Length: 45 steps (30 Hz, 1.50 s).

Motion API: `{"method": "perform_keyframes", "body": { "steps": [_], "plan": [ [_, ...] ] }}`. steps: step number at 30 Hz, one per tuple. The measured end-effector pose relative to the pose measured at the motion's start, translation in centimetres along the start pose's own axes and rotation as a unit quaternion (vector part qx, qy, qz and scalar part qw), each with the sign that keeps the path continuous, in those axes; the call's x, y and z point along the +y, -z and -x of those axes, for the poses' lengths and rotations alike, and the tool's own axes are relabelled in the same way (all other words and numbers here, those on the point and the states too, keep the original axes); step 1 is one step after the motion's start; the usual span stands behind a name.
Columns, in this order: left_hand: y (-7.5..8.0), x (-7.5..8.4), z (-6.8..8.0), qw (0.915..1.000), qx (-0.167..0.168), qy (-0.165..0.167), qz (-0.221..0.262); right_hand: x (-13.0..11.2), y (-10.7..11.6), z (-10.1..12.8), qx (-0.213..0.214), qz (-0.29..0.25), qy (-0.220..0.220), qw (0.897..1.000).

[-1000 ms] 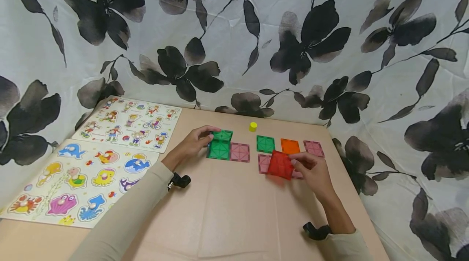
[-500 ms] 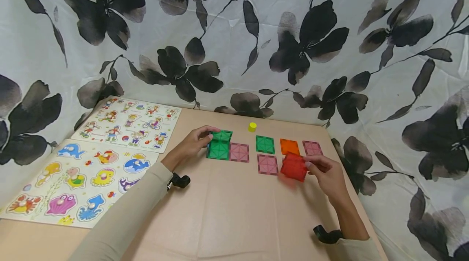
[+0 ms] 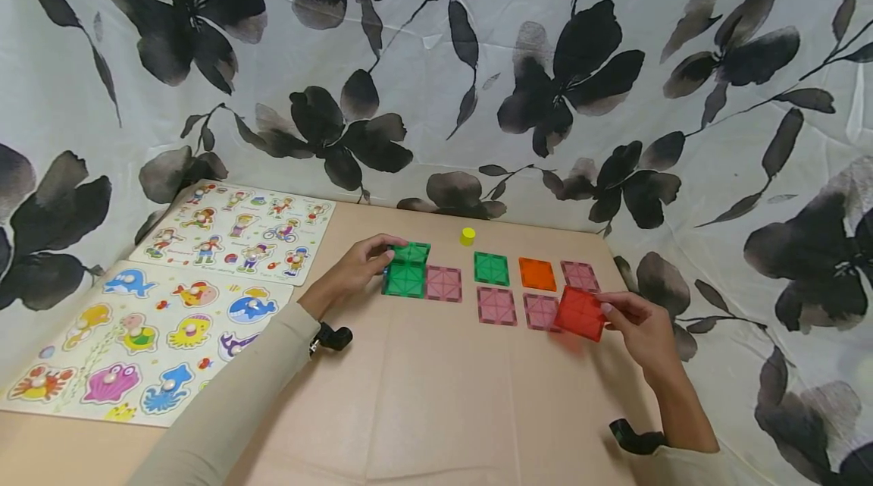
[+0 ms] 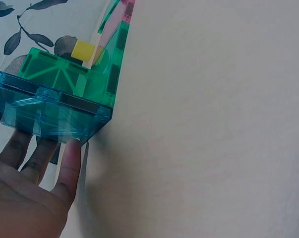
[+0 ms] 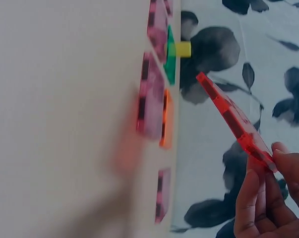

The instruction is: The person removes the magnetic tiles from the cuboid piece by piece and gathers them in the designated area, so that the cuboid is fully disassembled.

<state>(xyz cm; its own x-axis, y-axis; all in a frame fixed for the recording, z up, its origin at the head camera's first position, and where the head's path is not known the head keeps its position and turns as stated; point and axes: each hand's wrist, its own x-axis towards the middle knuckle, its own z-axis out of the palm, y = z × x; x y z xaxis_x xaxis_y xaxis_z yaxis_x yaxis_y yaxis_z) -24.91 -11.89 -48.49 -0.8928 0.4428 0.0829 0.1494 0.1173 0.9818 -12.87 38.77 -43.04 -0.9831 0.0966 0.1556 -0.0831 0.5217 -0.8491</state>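
On the table | left hand grips green tiles | right hand pinches red tile

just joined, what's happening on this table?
A person is working with square magnetic tiles. The right hand pinches a red tile, lifted and tilted beside the flat pink, green and orange tiles. The left hand steadies a green tile structure with a teal panel, next to a pink tile. Two picture puzzle boards lie to the left.
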Motion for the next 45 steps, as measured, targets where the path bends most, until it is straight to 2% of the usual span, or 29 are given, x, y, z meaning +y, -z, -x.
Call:
{"method": "perform_keyframes", "body": {
  "steps": [10,17,22,24,28,30,38,42,45],
  "plan": [
    [0.2,0.1,0.1,1.0,-0.003,0.0,-0.004,3.4,2.3,-1.3,-0.01,0.007,-0.037,0.999],
    [0.3,-0.1,0.1,1.0,0.0,0.003,-0.008,4.9,2.7,-2.9,-0.031,0.064,-0.078,0.994],
    [0.2,0.0,0.2,1.0,-0.002,0.004,-0.006,6.1,2.3,-3.9,-0.05,0.081,-0.094,0.991],
    [0.2,0.0,0.2,1.0,-0.003,0.002,-0.007,6.0,1.9,-4.0,-0.044,0.116,-0.096,0.988],
    [0.2,0.1,0.2,1.0,-0.004,0.002,-0.005,3.9,0.3,-4.0,-0.017,0.196,-0.068,0.978],
    [0.2,0.2,0.3,1.0,-0.003,0.003,-0.002,2.2,-1.0,-4.1,-0.012,0.211,-0.04,0.977],
    [0.1,0.1,0.0,1.0,0.0,0.003,-0.003,-3.1,-7.7,-4.8,-0.066,0.163,0.075,0.982],
    [0.0,0.0,-0.1,0.9999,-0.004,-0.003,-0.01,-4.9,-11.3,-5.6,-0.106,0.132,0.1,0.98],
    [0.0,0.1,0.0,0.9999,-0.005,-0.006,-0.01,-5.7,-13.9,-6.3,-0.14,0.116,0.09,0.979]
  ]
}}
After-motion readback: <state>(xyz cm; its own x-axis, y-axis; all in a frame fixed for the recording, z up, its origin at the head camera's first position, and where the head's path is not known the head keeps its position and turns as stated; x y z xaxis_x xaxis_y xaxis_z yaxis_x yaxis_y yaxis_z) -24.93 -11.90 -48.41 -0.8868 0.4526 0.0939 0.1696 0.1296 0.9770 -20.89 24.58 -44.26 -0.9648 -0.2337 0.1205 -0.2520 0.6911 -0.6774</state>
